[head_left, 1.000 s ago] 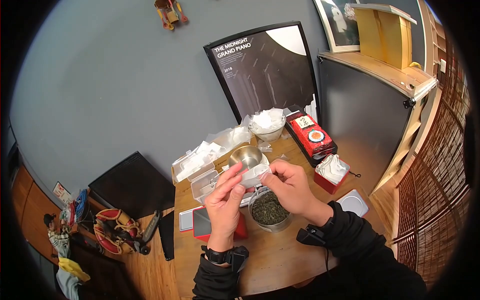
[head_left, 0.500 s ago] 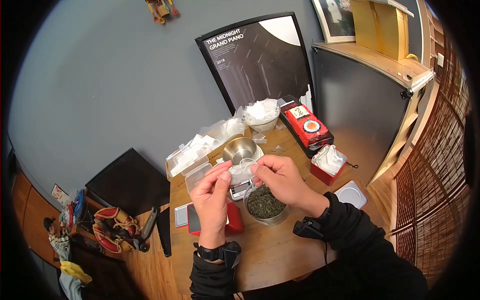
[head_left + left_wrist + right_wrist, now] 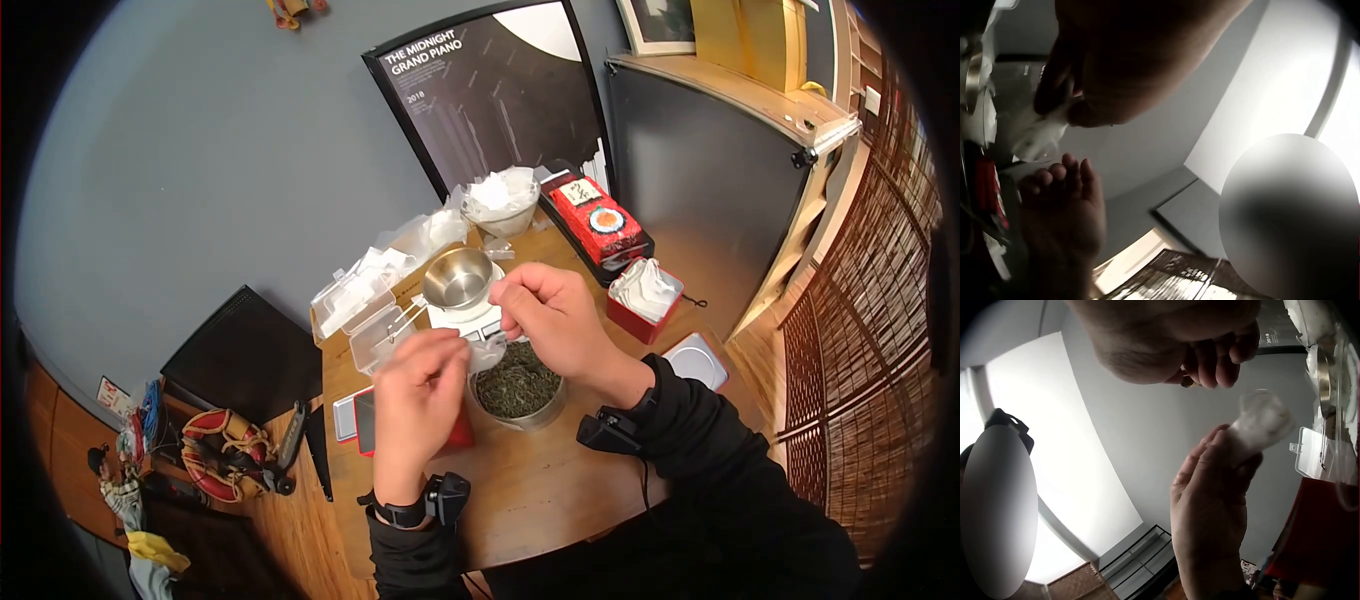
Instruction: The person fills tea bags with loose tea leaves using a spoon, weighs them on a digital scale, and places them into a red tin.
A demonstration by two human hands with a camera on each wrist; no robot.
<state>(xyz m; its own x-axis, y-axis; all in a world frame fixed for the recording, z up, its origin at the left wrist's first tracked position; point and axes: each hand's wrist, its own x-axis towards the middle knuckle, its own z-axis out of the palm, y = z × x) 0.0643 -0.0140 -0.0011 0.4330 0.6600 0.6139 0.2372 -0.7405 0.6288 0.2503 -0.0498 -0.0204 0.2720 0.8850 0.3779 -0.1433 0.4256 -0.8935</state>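
My left hand (image 3: 420,385) pinches a small white translucent pouch (image 3: 1260,428) between thumb and fingers, its far end standing out past the fingertips in the right wrist view. The right hand (image 3: 548,315) is just right of the pouch, fingers curled and thumb drawn in, with nothing visible between them. In the right wrist view a gap shows between its fingers and the pouch. Below both hands stands a round container of dark dried tea leaves (image 3: 518,388). Behind it, a steel bowl (image 3: 458,278) sits on a white digital scale (image 3: 468,322).
A red tin (image 3: 460,432) stands behind the left hand. Lidded plastic boxes (image 3: 375,340) and a bowl of white pouches (image 3: 500,205) line the back. To the right are a red packet (image 3: 600,218), a red tin holding white cloth (image 3: 645,300), and a lid (image 3: 695,362).
My hands have moved from close together at the pouch to farther apart, the right one drawing away with its fingers more curled. The view has shifted, so the table items appear farther left and higher.
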